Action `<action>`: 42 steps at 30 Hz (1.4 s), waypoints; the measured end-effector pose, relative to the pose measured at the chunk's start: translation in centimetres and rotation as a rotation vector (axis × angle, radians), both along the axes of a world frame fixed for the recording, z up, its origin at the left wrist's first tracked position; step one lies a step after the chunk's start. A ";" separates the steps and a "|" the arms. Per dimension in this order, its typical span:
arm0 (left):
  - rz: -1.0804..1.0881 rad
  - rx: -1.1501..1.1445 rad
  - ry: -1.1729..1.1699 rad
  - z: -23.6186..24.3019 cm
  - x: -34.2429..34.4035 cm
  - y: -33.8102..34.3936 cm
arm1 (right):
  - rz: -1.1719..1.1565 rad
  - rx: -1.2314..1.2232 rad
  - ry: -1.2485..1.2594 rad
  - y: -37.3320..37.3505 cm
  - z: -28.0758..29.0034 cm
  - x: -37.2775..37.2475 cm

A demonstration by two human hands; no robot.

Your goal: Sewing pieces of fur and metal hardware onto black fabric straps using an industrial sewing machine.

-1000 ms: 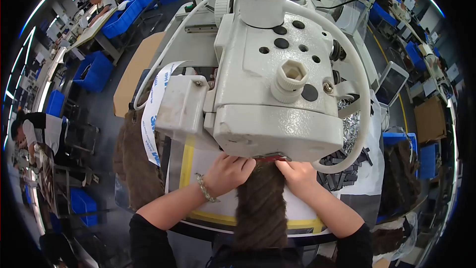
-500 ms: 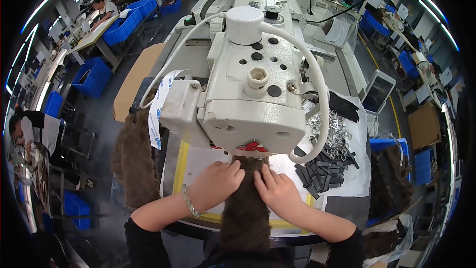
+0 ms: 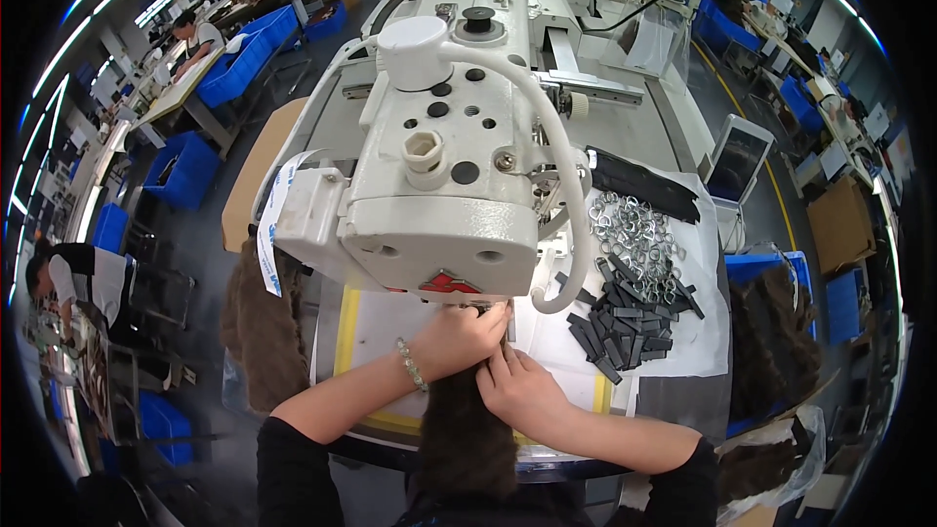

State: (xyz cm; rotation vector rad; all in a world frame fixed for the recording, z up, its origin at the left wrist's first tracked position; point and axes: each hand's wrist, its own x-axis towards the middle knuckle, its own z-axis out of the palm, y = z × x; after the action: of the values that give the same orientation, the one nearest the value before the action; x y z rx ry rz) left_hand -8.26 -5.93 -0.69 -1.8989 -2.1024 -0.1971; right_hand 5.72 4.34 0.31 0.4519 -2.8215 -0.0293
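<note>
A long brown fur strip (image 3: 467,439) runs from under the white sewing machine head (image 3: 439,224) toward me. My left hand (image 3: 464,337), with a beaded bracelet, grips the strip with curled fingers just under the head, largely hiding its front end. My right hand (image 3: 522,395) is lower and to its right, fingers closed on the strip's right edge. Both lie over a white work plate with yellow tape (image 3: 346,327) along its edges. The needle area is mostly hidden by the head and my left hand.
Black strips (image 3: 625,332) and metal rings (image 3: 630,239) lie on a white sheet at right, by a small screen (image 3: 737,161). Fur pieces (image 3: 273,351) hang at left; more fur fills a blue bin (image 3: 776,332) at right. Co-workers (image 3: 78,273) work at tables on the left.
The view has shifted, showing the machine further left. My left hand has moved up under the head over the strip's end; my right hand has drawn back lower along the strip.
</note>
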 end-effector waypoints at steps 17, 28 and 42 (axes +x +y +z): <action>-0.046 0.020 -0.058 0.4 -0.1 -2.4 | -0.131 -0.002 -0.074 -0.7 -0.6 0.1; 0.085 -0.077 -0.326 1.4 3.3 -4.7 | -0.046 0.285 -0.099 -0.4 2.7 1.8; 0.119 -0.070 -0.216 0.1 3.7 -5.5 | -0.685 -0.322 -0.040 16.0 4.3 -0.3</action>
State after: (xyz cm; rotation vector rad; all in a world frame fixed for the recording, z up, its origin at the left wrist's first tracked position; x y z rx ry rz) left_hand -4.53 -11.39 -0.63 -1.8561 -2.3854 -0.3186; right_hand 5.41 20.33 4.59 -0.5894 -2.7974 0.2900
